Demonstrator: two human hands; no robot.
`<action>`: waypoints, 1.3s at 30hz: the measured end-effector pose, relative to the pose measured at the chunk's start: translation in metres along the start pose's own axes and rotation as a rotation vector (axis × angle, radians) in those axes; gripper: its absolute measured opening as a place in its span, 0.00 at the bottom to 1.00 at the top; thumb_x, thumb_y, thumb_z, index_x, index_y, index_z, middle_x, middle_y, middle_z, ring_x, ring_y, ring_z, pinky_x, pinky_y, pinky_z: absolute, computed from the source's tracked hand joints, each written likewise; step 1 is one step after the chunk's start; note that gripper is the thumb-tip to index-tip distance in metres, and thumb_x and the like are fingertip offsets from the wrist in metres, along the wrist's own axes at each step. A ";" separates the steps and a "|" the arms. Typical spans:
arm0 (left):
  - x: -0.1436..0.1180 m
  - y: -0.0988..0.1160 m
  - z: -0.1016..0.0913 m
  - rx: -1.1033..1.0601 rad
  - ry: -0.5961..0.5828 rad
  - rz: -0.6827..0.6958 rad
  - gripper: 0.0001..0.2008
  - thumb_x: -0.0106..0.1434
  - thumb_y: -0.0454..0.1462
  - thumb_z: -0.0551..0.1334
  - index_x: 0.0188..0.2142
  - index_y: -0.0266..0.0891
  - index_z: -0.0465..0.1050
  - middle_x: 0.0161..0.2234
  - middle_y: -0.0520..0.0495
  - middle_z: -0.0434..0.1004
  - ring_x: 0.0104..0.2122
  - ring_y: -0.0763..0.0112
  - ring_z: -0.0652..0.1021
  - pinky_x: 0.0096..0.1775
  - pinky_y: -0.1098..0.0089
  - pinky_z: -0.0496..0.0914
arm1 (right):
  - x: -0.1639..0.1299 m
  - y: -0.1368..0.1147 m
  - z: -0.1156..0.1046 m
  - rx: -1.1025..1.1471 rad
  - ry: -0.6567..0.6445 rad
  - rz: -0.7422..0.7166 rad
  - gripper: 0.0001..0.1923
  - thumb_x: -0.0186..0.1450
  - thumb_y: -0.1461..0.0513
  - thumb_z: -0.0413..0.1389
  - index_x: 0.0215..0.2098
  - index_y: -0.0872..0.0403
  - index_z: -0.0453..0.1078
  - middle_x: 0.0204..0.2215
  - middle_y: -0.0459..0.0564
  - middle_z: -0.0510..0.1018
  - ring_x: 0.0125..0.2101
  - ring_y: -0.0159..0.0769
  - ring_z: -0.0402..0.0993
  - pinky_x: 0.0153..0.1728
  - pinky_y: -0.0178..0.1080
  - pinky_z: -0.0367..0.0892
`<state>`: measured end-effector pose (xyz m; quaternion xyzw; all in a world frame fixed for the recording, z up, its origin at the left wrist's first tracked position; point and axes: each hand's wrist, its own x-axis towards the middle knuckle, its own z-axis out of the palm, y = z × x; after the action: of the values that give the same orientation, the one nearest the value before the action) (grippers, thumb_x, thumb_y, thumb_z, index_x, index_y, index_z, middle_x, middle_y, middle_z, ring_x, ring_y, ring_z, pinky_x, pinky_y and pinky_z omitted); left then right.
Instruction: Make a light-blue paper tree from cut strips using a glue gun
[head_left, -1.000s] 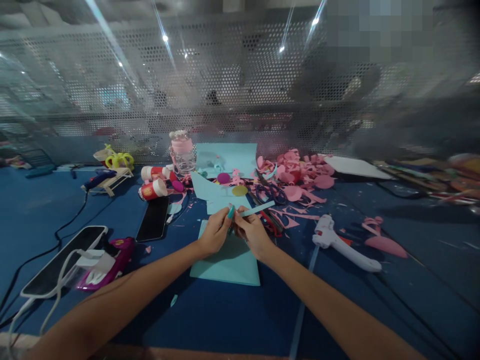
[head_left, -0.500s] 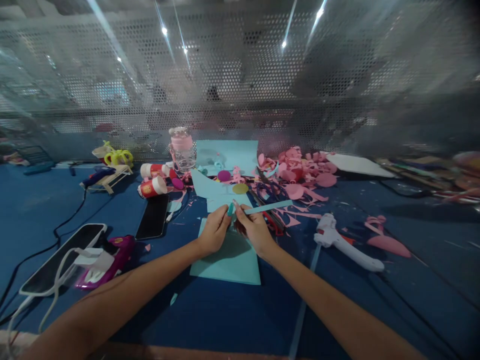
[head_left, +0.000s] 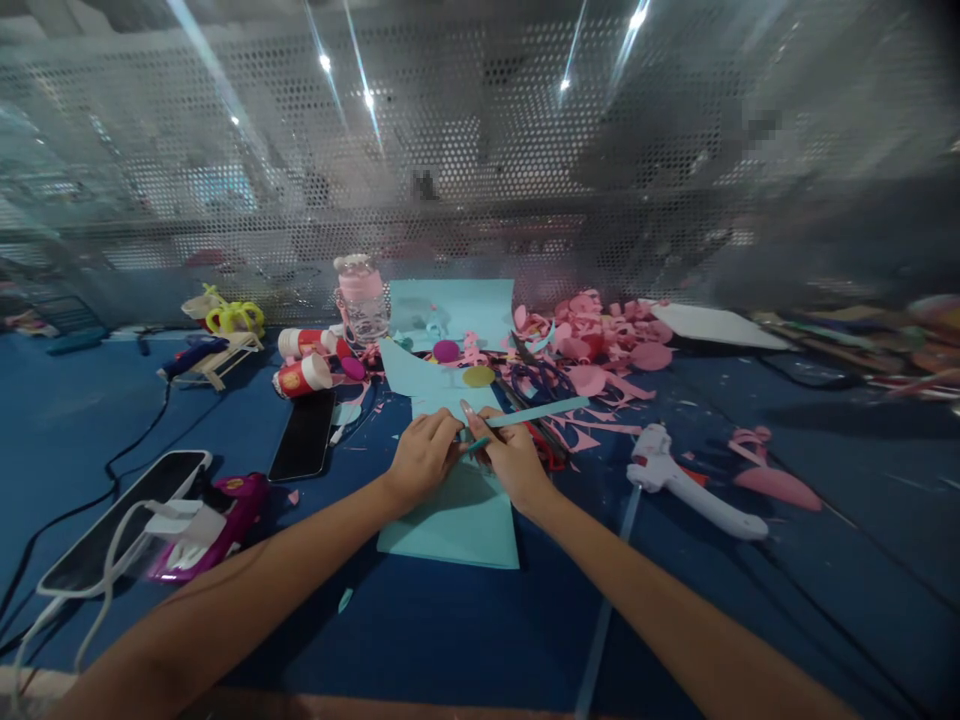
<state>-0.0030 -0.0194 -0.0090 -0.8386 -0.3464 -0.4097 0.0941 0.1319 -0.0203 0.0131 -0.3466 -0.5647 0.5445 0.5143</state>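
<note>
My left hand [head_left: 424, 455] and my right hand [head_left: 511, 458] meet over a light blue paper sheet [head_left: 457, 520] lying on the blue table. Together they pinch a narrow light blue paper strip [head_left: 544, 411] that sticks out to the right, past my right hand. The left fingers grip its near end by a small teal curl of paper. Both hands hover just above the sheet.
A white glue gun [head_left: 686, 483] lies right of my hands. Pink paper scraps [head_left: 600, 345] and scissors [head_left: 536, 385] sit behind. A black phone [head_left: 304, 435], red-white cups [head_left: 304, 375], a pink-lidded jar [head_left: 363, 298] and a tablet [head_left: 124, 520] are at the left. A perforated screen [head_left: 480, 180] backs the table.
The strip has been drawn out longer to the right. My left fingers have closed tighter over its near end, and both hands shifted slightly lower.
</note>
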 end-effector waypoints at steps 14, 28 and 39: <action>-0.002 0.003 0.000 -0.205 0.020 -0.111 0.15 0.65 0.42 0.43 0.29 0.39 0.61 0.25 0.49 0.62 0.25 0.71 0.64 0.29 0.70 0.58 | -0.001 -0.002 -0.003 0.000 -0.051 -0.034 0.18 0.55 0.52 0.57 0.18 0.54 0.58 0.11 0.37 0.52 0.13 0.22 0.47 0.14 0.31 0.43; -0.003 0.003 0.001 -0.377 -0.008 -0.177 0.12 0.65 0.37 0.44 0.27 0.39 0.59 0.23 0.51 0.63 0.24 0.74 0.64 0.28 0.72 0.59 | 0.000 -0.002 0.000 0.192 -0.141 0.178 0.19 0.50 0.51 0.59 0.18 0.54 0.56 0.10 0.36 0.53 0.11 0.21 0.45 0.13 0.31 0.38; -0.001 -0.002 -0.001 -0.259 0.030 -0.036 0.16 0.66 0.41 0.42 0.26 0.38 0.59 0.22 0.50 0.62 0.24 0.73 0.63 0.27 0.73 0.58 | 0.006 0.001 -0.008 0.158 -0.202 0.165 0.21 0.51 0.52 0.60 0.16 0.54 0.54 0.10 0.35 0.52 0.11 0.19 0.43 0.14 0.31 0.38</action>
<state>-0.0056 -0.0188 -0.0097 -0.8311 -0.3040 -0.4654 -0.0173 0.1384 -0.0128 0.0127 -0.2939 -0.5383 0.6598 0.4341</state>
